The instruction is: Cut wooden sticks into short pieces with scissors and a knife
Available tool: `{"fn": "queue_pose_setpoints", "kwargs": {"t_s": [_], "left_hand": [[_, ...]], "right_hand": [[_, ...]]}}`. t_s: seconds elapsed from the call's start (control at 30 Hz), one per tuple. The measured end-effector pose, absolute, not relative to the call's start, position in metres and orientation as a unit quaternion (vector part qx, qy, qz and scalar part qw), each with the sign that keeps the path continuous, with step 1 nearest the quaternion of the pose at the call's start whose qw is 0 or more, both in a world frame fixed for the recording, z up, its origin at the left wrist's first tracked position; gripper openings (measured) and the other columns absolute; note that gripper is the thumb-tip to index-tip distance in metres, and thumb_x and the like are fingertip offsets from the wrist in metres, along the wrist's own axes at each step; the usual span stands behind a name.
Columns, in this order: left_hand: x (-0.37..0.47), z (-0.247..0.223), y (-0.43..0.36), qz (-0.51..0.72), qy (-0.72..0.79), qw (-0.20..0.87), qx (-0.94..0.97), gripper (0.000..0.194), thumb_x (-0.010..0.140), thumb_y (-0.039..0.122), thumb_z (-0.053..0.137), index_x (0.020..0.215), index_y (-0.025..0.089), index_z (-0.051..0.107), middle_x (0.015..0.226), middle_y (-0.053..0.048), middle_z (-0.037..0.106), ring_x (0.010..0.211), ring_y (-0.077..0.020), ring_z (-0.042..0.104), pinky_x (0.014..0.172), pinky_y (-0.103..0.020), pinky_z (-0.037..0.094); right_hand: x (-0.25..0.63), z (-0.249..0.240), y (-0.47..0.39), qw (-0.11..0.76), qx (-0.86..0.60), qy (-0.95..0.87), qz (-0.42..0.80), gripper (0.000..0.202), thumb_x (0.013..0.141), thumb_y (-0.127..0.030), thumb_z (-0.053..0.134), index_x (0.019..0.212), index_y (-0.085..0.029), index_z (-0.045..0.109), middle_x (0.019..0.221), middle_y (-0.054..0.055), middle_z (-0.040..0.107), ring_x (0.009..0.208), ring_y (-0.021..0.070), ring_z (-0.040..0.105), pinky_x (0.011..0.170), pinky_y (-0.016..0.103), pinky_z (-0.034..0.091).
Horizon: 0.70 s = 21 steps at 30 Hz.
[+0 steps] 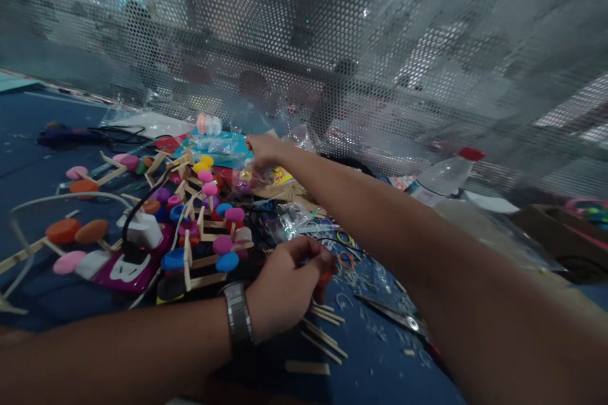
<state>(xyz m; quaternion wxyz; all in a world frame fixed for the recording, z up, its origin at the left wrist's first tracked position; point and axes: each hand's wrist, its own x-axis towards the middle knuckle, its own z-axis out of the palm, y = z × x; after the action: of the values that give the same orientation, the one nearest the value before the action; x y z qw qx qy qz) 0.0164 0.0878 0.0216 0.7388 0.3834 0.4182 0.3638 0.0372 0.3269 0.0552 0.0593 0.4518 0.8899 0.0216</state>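
Note:
My left hand (289,281), with a metal-banded watch (239,313) on its wrist, is low over the middle of the table. Its thumb and fingers are pinched together; what they hold, if anything, is mostly hidden, though something reddish shows beneath. Thin wooden sticks (325,335) lie just under and beside it. My right hand (266,150) reaches far forward, its fingers blurred and partly hidden, beside a blue plastic packet (221,149) and small clear containers (244,182). Left of both hands stands a cluster of wooden stick pieces (189,256) with coloured ovals such as a blue one (227,261).
A purple power strip (135,272) with a white plug (142,229) and cables lies at left. Scissors (403,318) lie among scattered rubber bands (349,259). A red-capped bottle (444,176) and a cardboard box (553,234) are at right. Perforated metal mesh (294,31) rises behind.

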Motion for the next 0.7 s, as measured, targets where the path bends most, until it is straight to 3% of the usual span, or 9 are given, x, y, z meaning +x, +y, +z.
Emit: {"fn": "queue_pose_setpoints", "kwargs": {"t_s": [0.3, 0.7], "left_hand": [[0.0163, 0.0210, 0.0867, 0.362, 0.420, 0.740, 0.381, 0.024, 0.093, 0.022, 0.055, 0.069, 0.018, 0.051, 0.053, 0.007, 0.047, 0.042, -0.0050, 0.038, 0.046, -0.019, 0.030], [0.0160, 0.0217, 0.0844, 0.359, 0.418, 0.739, 0.388, 0.026, 0.094, 0.019, 0.052, 0.069, 0.018, 0.051, 0.053, 0.007, 0.048, 0.041, -0.0050, 0.039, 0.044, -0.019, 0.030]], "right_hand": [[0.0339, 0.0583, 0.3235, 0.102, 0.430, 0.894, -0.079, 0.032, 0.096, -0.031, 0.063, 0.125, -0.017, 0.061, 0.127, 0.009, 0.063, 0.104, 0.0249, 0.066, 0.085, 0.044, 0.058], [0.0328, 0.0577, 0.3245, 0.125, 0.419, 0.897, -0.069, 0.032, 0.096, -0.032, 0.063, 0.125, -0.018, 0.061, 0.126, 0.009, 0.063, 0.104, 0.0247, 0.066, 0.086, 0.045, 0.057]]}}
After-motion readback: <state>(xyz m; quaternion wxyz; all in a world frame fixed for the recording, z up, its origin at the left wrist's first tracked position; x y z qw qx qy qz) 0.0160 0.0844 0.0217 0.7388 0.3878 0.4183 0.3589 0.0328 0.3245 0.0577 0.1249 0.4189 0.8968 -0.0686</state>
